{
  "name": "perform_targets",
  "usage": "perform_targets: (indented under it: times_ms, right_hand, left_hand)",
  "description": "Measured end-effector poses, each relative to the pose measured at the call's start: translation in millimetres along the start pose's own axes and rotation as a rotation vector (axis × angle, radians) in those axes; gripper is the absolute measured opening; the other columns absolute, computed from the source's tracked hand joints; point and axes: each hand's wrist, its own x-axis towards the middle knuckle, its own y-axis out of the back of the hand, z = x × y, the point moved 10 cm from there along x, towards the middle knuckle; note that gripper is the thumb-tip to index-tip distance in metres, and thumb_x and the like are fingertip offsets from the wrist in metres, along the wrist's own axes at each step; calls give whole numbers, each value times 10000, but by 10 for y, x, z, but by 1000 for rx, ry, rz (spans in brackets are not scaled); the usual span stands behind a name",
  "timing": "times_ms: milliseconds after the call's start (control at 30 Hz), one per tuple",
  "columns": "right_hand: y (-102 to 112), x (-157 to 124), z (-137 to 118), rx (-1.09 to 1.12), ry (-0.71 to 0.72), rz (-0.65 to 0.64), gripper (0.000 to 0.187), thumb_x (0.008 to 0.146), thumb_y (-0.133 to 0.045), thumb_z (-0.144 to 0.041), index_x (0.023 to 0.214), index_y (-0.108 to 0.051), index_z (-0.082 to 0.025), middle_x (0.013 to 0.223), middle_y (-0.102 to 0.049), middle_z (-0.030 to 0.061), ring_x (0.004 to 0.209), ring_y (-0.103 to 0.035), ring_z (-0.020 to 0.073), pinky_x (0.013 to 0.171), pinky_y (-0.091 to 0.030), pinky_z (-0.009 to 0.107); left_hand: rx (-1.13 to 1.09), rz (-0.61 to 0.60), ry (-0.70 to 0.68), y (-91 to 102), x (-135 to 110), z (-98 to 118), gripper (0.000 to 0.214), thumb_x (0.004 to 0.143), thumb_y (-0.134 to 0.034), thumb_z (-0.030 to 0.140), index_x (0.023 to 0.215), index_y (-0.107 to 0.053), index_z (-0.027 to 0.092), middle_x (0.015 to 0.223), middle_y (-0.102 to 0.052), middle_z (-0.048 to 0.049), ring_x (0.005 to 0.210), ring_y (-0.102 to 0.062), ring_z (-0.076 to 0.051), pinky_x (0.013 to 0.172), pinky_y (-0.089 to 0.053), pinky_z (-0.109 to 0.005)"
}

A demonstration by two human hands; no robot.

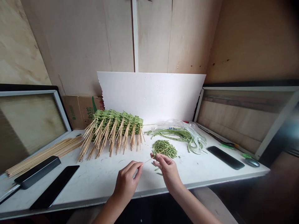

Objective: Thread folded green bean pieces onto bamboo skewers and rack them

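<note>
My left hand (127, 180) pinches the near end of a thin bamboo skewer (156, 155) over the white table (98, 177). My right hand (167, 169) is closed around the skewer further along, right next to a small heap of cut green bean pieces (164, 148). The skewer's far end lies over that heap. Behind and to the left lies a long row of finished skewers loaded with green bean pieces (112, 129), sticks fanning toward me.
Long uncut beans (179, 135) lie on a clear plastic bag at the back right. Bare skewers (44, 154) lie at the left. Two dark phones (54, 190) (225, 157), a black box (37, 175), a white foam board (151, 95), a cardboard box (81, 110).
</note>
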Motion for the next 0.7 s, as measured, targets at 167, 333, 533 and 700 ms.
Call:
perform_targets:
  times_ms: [167,333,533,700]
  right_hand:
    - [-55,11,-8,-80,17,-57,330,827,-808,-499,977,-807,-205,1121,-788,134,1198,-677,336,975,-559,442]
    - [-74,127,-369,-611,258,-224,325,903,-702,-531,976,-815,-235,1053,-786,104,1034,-687,306,900,-550,450]
    - [-12,175,-258,-1307,420,-201,208,907,-697,-375,809,-818,-236,847,-749,103,941,-605,327,807,-474,431]
    - [-46,215,-56,-1402,407,-154,126,855,-728,-257,753,-793,-224,799,-739,88,911,-607,313,826,-462,416]
  left_hand:
    - [-4,-6,54,-24,-10,-42,167,1029,-534,186,1037,-699,208,890,-718,-37,750,-668,-144,698,-497,-235]
    - [-9,-10,193,47,35,-248,171,1030,-528,246,1001,-692,206,886,-708,-35,670,-606,-134,624,-473,-238]
    - [-1,-27,246,37,57,-390,179,1012,-539,280,969,-697,208,871,-715,-35,671,-610,-147,621,-474,-246]
    - [12,-50,253,-19,31,-392,180,1007,-540,286,949,-692,209,854,-709,-31,648,-590,-147,623,-463,-251]
